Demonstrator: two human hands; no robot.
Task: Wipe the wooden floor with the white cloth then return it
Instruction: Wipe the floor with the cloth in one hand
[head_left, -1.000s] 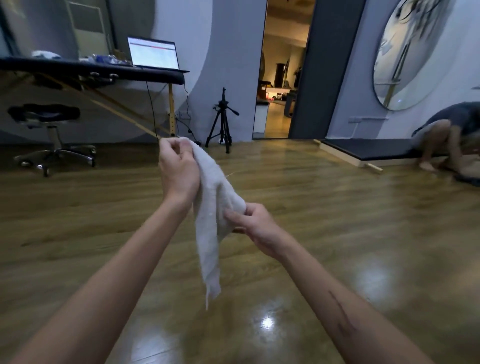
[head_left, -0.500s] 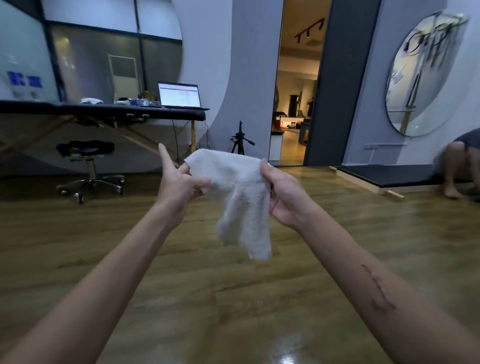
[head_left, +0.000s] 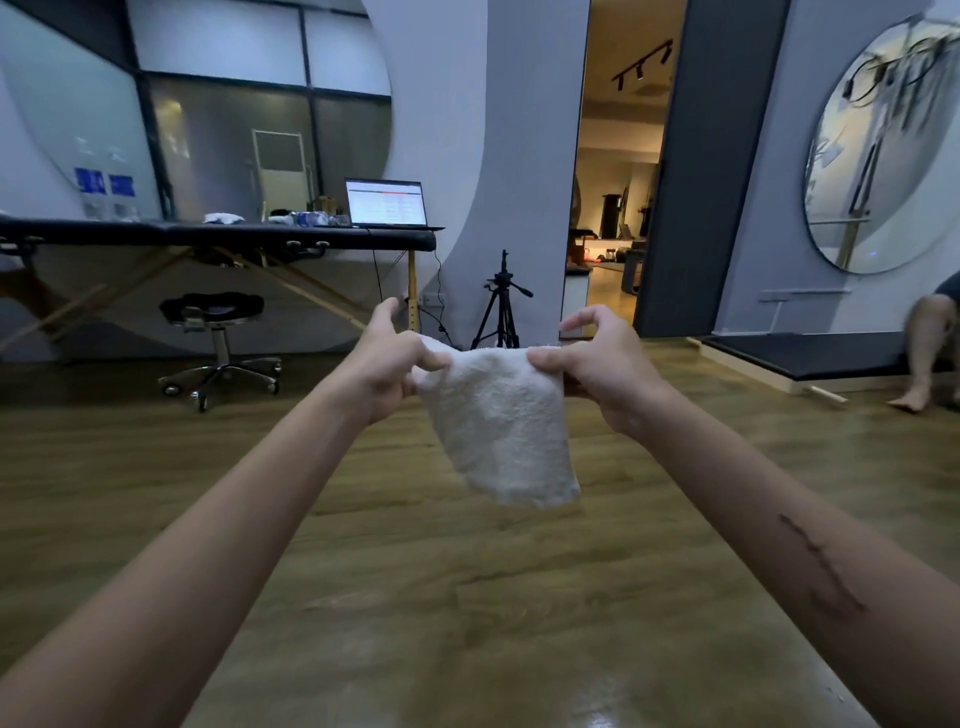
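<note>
2 hands centre frame: left hand, right hand. 1 white cloth between them. 1 wooden floor across lower frame. 1 black padded table at left, 1 open laptop on it. 1 wheeled stool lower left. 1 tripod centre. 1 round mirror upper right. 1 bare leg of second person at right edge.

Wooden floor and black table, with what stands on them

The wooden floor fills the lower frame; on it, at left, stands a stool on wheels, at centre a tripod, at right a dark mat. At upper left the black table bears an open laptop and small blurred items.
</note>
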